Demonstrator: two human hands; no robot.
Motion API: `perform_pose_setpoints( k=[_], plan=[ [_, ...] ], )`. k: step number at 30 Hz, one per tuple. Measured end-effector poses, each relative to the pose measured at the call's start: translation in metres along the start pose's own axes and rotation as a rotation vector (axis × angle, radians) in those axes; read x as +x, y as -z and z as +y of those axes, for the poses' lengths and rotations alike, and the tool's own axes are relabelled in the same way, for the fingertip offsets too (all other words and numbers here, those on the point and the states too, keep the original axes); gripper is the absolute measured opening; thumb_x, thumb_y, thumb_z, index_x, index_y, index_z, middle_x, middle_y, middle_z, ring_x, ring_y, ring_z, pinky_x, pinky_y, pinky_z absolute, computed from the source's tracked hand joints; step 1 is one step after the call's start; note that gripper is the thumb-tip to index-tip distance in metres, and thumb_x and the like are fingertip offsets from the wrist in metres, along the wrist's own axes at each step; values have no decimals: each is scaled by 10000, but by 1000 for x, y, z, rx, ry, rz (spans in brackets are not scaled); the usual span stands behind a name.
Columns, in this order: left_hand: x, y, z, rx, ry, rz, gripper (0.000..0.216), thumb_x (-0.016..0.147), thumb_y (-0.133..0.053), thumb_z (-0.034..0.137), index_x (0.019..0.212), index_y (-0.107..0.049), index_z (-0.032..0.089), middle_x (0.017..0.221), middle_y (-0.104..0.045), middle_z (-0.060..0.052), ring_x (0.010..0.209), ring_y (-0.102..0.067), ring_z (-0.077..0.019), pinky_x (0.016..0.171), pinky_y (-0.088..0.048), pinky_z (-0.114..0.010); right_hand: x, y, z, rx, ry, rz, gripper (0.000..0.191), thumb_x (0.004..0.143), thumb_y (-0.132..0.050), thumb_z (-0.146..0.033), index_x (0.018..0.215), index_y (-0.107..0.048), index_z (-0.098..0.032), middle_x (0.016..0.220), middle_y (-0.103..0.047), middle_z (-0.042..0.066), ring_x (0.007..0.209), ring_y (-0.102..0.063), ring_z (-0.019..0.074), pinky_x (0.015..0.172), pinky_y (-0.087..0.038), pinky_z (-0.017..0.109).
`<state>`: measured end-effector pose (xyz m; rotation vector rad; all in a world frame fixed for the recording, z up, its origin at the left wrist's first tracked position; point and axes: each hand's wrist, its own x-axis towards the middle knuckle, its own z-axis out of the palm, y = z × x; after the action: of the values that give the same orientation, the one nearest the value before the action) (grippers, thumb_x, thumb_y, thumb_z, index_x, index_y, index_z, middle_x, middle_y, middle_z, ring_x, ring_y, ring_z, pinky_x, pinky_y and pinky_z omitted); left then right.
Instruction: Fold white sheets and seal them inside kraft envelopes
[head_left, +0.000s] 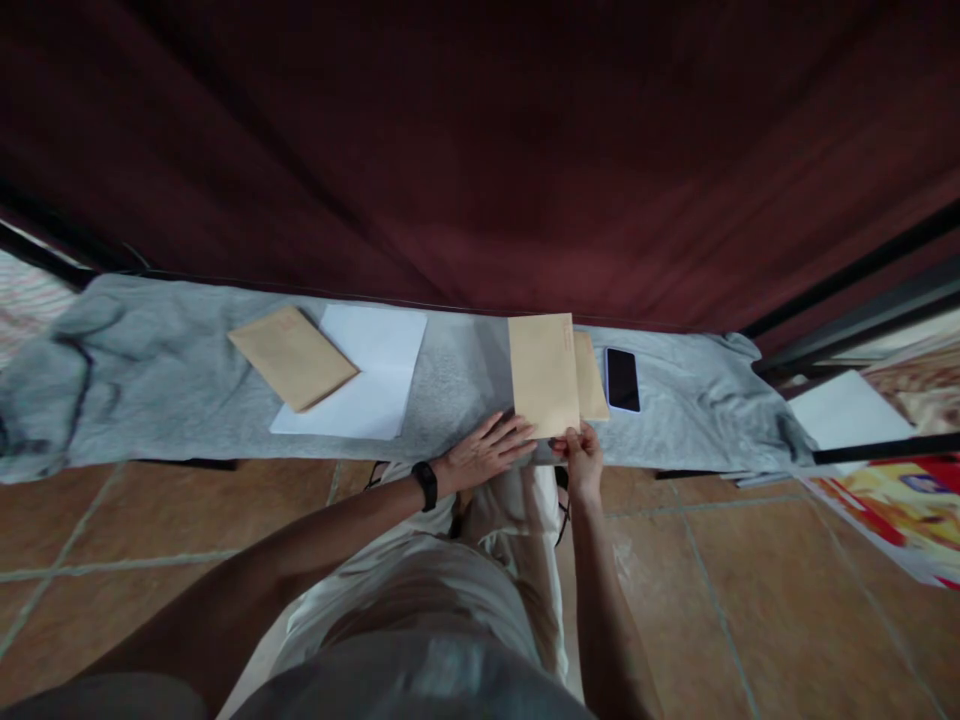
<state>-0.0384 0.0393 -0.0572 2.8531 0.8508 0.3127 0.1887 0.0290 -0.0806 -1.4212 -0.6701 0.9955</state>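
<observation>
A brown paper envelope (546,372) with small red print at its upper right lies in front of me, long side away from me. My right hand (583,455) pinches its lower right corner between thumb and fingers. With fingers stretched out, my left hand (487,452) lies at the envelope's lower left corner, fingertips touching it; a black band is on that wrist. Partly hidden under this envelope is a second brown envelope (594,378). Off to the left, another brown envelope (294,358) rests tilted on white paper sheets (375,395).
A phone (622,380) with a dark screen lies right of the envelopes. Grey cloth (465,375) covers the narrow surface. A dark red curtain (480,180) rises behind it. Black metal bars (862,270) stand at the right, near a white sheet (851,410) and a colourful printed package (900,510).
</observation>
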Motion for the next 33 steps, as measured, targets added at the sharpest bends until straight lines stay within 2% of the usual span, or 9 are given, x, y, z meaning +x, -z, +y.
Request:
perform_pose_setpoints(
  k=[3,8,12,16,23,33],
  plan=[
    [2,-3,-5,11,-4,0,659,943,-557,156,1558,-374,307,1671,-296,-31,1561,-206,-269,1265,-171,-550,10,15,-2,-20,15,33,442,739,-726,-527,1011,-615,-197,599,-652,-59,475,-589,105,497,-487,211],
    [2,-9,-12,34,-34,-9,626,940,-584,198,1540,-414,252,1648,-344,-83,1545,-257,-271,1265,-183,-524,25,38,-3,-6,30,133,514,684,-752,-531,1042,-602,-194,585,-638,-75,454,-569,94,471,-465,195],
    [1,-13,-15,64,-32,-18,604,963,-572,242,1543,-405,201,1639,-356,-124,1537,-277,-272,1260,-194,-500,33,49,-7,-3,33,179,535,675,-745,-548,1048,-609,-188,575,-622,-78,446,-556,92,457,-460,199],
    [2,-16,-17,77,-21,-12,605,967,-571,249,1546,-401,209,1618,-394,-132,1515,-329,-271,1251,-219,-484,38,56,-11,12,30,194,539,677,-742,-554,1048,-622,-182,573,-621,-71,451,-551,94,443,-450,197],
    [2,-17,-18,104,-25,2,574,971,-545,248,1533,-431,241,1614,-408,-109,1505,-349,-266,1247,-235,-479,49,59,-15,15,42,175,540,696,-747,-551,1074,-642,-180,565,-594,-83,449,-537,92,432,-447,198],
    [3,-17,-19,144,-27,12,560,983,-558,297,1528,-441,245,1604,-426,-101,1494,-367,-257,1239,-261,-472,60,42,-11,67,19,168,534,713,-743,-487,1116,-680,-143,565,-607,-74,471,-581,105,461,-488,211]
  ],
)
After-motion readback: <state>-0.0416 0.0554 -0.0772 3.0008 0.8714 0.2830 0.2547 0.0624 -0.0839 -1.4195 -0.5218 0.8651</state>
